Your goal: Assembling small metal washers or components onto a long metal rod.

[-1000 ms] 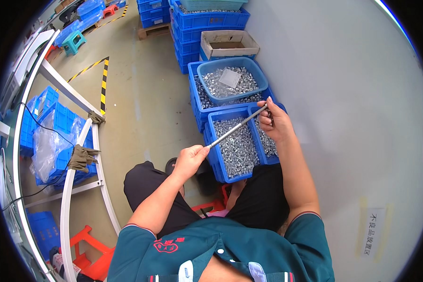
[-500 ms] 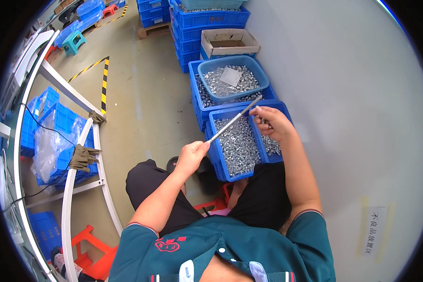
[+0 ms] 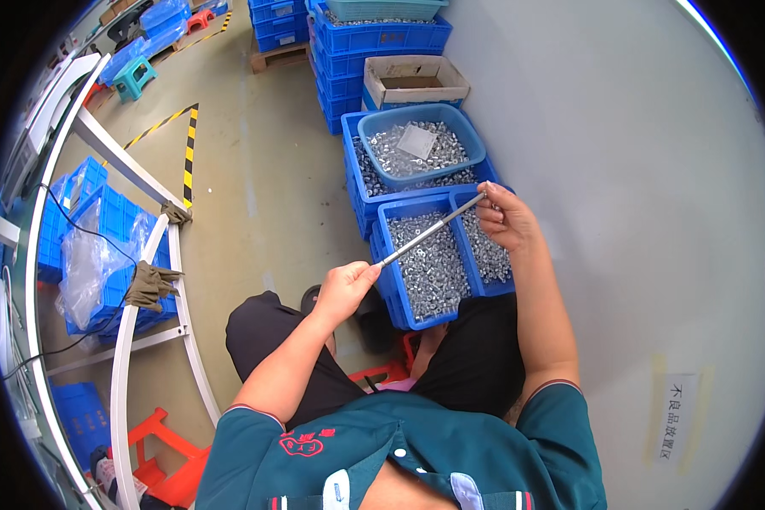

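Observation:
My left hand (image 3: 346, 293) is closed round the lower end of a slim metal rod (image 3: 425, 240). The rod slants up to the right above a blue bin of small metal parts (image 3: 433, 283). At its far tip, my right hand (image 3: 508, 221) pinches with thumb and forefinger, touching or nearly touching the rod's end. Its other fingers are curled in, and small shiny metal parts seem to be in its grasp, mostly hidden. Beneath the right hand, a second blue compartment (image 3: 490, 265) holds similar small metal parts.
Beyond the bins, a light-blue basin (image 3: 482, 151) of metal parts rests in a larger blue crate (image 3: 354, 185). Behind it are an open carton (image 3: 418, 96) and stacked blue crates (image 3: 340, 85). A white-framed table (image 3: 126, 365) stands left; a grey wall (image 3: 637, 212) rises at right.
My right hand has risen and turned so its fingertips meet the rod's tip. The rod's far end has dropped slightly and moved right. My left hand keeps its grip.

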`<state>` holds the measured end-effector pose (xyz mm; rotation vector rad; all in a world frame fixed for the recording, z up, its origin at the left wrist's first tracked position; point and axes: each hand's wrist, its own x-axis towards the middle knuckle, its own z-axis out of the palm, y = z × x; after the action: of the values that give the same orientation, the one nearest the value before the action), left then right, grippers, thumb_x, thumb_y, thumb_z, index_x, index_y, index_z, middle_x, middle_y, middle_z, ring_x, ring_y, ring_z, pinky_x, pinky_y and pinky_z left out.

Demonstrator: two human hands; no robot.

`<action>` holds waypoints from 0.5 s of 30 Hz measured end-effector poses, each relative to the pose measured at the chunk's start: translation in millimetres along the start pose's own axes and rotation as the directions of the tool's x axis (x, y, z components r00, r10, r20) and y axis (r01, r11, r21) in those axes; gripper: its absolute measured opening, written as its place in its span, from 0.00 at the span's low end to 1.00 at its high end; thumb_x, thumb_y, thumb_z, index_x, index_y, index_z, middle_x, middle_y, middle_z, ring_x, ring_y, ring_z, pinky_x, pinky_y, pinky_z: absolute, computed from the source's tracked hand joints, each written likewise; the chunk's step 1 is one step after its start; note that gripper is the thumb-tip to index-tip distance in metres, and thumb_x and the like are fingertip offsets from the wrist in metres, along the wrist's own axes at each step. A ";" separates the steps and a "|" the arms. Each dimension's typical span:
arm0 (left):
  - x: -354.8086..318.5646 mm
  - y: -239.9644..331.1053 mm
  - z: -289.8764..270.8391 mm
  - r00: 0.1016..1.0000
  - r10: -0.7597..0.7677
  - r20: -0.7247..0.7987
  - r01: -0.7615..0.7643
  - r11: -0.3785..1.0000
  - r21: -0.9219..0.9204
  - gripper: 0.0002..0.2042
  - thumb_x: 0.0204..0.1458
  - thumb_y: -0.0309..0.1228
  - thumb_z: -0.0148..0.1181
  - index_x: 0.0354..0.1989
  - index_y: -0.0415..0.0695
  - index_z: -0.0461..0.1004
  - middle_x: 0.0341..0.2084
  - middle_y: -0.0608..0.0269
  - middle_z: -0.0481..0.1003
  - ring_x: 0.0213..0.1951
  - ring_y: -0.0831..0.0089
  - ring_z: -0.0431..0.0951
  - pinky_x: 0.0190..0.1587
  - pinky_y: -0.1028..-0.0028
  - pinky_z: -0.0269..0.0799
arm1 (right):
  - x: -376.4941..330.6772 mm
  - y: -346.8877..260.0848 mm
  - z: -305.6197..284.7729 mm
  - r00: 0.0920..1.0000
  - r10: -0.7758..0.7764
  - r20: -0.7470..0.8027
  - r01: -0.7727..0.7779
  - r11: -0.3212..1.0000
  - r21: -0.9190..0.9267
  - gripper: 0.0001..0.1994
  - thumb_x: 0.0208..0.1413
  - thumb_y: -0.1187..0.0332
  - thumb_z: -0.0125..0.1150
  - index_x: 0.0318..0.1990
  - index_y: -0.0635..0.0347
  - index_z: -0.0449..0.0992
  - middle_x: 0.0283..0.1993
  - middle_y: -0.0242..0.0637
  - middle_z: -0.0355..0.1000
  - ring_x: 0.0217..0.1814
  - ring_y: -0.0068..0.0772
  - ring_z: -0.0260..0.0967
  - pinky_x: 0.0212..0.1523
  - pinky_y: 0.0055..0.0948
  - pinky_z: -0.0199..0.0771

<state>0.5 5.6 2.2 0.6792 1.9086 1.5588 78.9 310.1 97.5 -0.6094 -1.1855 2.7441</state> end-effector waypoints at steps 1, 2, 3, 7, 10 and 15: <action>0.2 0.2 -0.7 1.000 0.004 0.000 -0.004 1.000 0.026 0.19 0.55 0.42 0.52 0.19 0.40 0.66 0.10 0.72 0.57 0.17 0.83 0.55 0.19 0.75 0.53 | 0.3 -0.1 0.9 0.999 0.022 0.029 -0.021 0.999 -0.028 0.07 0.55 0.67 0.56 0.36 0.61 0.70 0.23 0.28 0.62 0.16 0.12 0.50 0.12 0.11 0.46; 0.6 0.5 -1.7 1.000 0.009 -0.001 -0.008 0.999 0.051 0.19 0.55 0.42 0.52 0.19 0.40 0.66 0.10 0.71 0.57 0.17 0.83 0.55 0.19 0.75 0.53 | 1.2 -0.2 2.1 0.997 0.046 0.058 -0.043 0.997 -0.057 0.07 0.55 0.68 0.57 0.36 0.61 0.70 0.23 0.27 0.61 0.16 0.12 0.50 0.12 0.11 0.46; 0.7 1.3 -2.8 1.000 0.006 -0.005 -0.006 0.999 0.051 0.19 0.55 0.42 0.52 0.19 0.40 0.66 0.10 0.71 0.57 0.17 0.83 0.55 0.19 0.75 0.53 | 2.5 -0.1 4.0 0.997 0.050 0.060 -0.047 0.997 -0.057 0.07 0.55 0.68 0.57 0.36 0.61 0.70 0.23 0.27 0.61 0.16 0.12 0.50 0.12 0.11 0.46; -2.8 -0.5 -5.7 0.998 -0.006 -0.060 0.010 0.997 0.072 0.18 0.54 0.43 0.53 0.23 0.39 0.70 0.12 0.65 0.64 0.19 0.79 0.62 0.23 0.72 0.60 | 3.1 11.8 32.7 0.972 -0.184 -0.148 0.115 0.916 -0.383 0.07 0.53 0.68 0.58 0.35 0.60 0.69 0.22 0.25 0.58 0.16 0.13 0.50 0.14 0.14 0.45; -2.2 11.3 0.1 0.999 -0.041 -0.028 0.043 0.997 0.070 0.19 0.54 0.45 0.53 0.26 0.39 0.72 0.16 0.70 0.67 0.23 0.81 0.63 0.26 0.75 0.62 | -0.8 8.0 22.3 0.991 -0.100 -0.092 0.078 0.972 -0.220 0.07 0.55 0.66 0.57 0.31 0.58 0.66 0.20 0.24 0.57 0.14 0.12 0.49 0.11 0.13 0.43; -4.9 4.2 5.0 1.000 -0.006 -0.020 0.007 0.999 0.042 0.17 0.56 0.41 0.52 0.22 0.39 0.69 0.13 0.72 0.62 0.20 0.83 0.59 0.22 0.76 0.57 | -2.4 28.0 37.8 0.966 -0.162 -0.202 0.090 0.941 -0.326 0.07 0.55 0.67 0.56 0.30 0.59 0.69 0.19 0.25 0.57 0.13 0.12 0.48 0.11 0.14 0.42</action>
<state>7.6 6.4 6.1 0.6774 1.9613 1.5306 68.2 264.4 101.6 -0.8192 -1.5555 2.3213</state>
